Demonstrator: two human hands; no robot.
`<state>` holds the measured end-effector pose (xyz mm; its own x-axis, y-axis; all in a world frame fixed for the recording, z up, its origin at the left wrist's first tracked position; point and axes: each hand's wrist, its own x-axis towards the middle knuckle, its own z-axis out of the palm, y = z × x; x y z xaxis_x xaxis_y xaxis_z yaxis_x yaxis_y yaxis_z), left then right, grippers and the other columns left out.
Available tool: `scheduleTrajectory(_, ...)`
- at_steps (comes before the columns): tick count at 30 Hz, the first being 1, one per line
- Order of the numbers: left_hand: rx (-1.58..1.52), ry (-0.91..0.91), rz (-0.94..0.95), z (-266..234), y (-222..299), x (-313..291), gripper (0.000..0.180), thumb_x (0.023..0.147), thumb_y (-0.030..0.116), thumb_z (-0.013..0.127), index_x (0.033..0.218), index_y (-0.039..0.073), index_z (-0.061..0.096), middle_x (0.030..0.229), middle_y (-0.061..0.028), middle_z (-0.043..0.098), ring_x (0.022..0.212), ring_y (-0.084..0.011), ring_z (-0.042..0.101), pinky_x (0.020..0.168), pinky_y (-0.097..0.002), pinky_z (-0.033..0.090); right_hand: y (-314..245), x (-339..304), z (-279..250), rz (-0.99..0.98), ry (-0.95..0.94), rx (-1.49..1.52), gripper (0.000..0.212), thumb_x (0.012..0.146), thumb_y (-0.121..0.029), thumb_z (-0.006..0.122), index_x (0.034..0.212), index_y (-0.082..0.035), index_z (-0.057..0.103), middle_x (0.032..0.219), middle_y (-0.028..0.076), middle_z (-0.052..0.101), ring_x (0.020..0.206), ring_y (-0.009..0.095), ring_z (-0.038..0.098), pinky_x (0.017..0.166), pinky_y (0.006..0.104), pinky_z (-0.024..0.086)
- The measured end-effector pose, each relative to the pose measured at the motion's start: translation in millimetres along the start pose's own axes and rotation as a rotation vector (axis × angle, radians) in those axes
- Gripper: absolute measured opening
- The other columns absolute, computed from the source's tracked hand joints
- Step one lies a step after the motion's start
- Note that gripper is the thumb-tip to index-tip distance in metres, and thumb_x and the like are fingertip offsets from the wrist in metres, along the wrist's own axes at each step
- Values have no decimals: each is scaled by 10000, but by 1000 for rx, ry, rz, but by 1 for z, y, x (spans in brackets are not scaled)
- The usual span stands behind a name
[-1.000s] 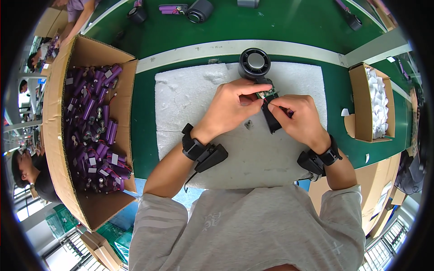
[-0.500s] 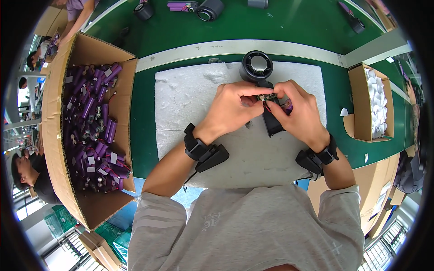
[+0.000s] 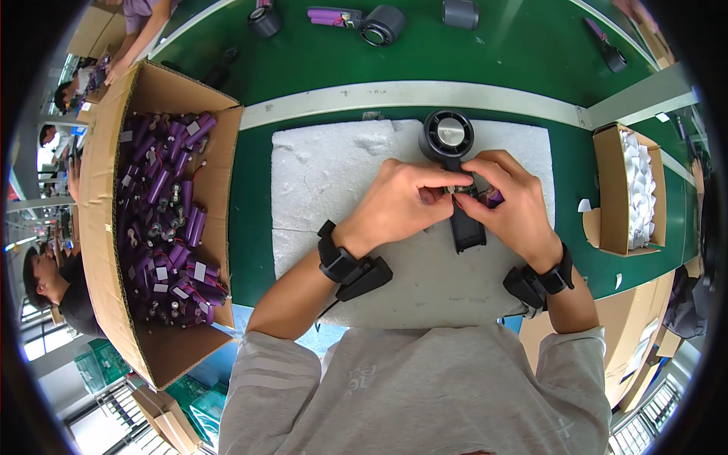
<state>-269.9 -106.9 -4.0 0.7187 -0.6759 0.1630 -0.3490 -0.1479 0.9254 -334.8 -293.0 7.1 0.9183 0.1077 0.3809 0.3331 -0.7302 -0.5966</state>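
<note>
A black handheld fan [image 3: 449, 135] lies on a white foam board [image 3: 326, 171], its round head away from me and its handle [image 3: 469, 233] pointing toward me. Where handle and head meet, a small circuit board [image 3: 460, 189] shows between my fingertips. My left hand [image 3: 394, 203] is closed, thumb and forefinger pinching at the board's left side. From the right, my right hand [image 3: 522, 206] closes in with thumb and forefinger at the same spot. A purple battery [image 3: 494, 199] peeks out under its curled fingers. The tiny parts between the fingertips are mostly hidden.
To the left stands a big cardboard box [image 3: 102, 227] of purple batteries with wires. A smaller carton [image 3: 613, 189] at the right holds white pieces. Beyond a pale rail [image 3: 409, 91], more fan parts [image 3: 383, 26] lie on the green table. Other people sit at the far left.
The whole view has shifted, so everything sits a little lower and further right. My hands stay at the circuit board, with the fingertips only slightly moved.
</note>
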Motion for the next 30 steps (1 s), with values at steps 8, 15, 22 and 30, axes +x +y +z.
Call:
scheduleTrajectory(8,73,-54,-63,0,2,-1,360,714,-6,635,1047,99,724,808,-82,700,652,-143,661,607,-253,510,-2,-4,2,73,12,42,373,659,-69,793,1004,-45,652,857,94,686,641,197,659,600,276,543)
scheduleTrajectory(15,22,-51,-80,3,-1,-1,378,731,-25,622,1080,91,709,811,-73,685,628,-129,614,609,-248,496,0,-4,3,127,-8,43,344,699,-89,776,1004,-35,627,833,87,676,571,161,622,558,257,523)
scheduleTrajectory(22,-186,7,-60,1,-8,0,367,749,-58,605,1084,66,693,920,-56,630,743,-112,590,658,-242,489,1,9,-27,539,-412,535,480,760,-110,757,1171,-57,515,986,80,601,702,146,632,619,266,519)
scheduleTrajectory(30,-154,177,-154,4,-14,1,335,729,-45,639,1026,91,712,931,-54,633,708,-110,594,637,-244,496,18,8,-40,563,-767,1286,870,599,-38,837,1334,-44,372,1110,92,529,954,212,614,824,324,503)
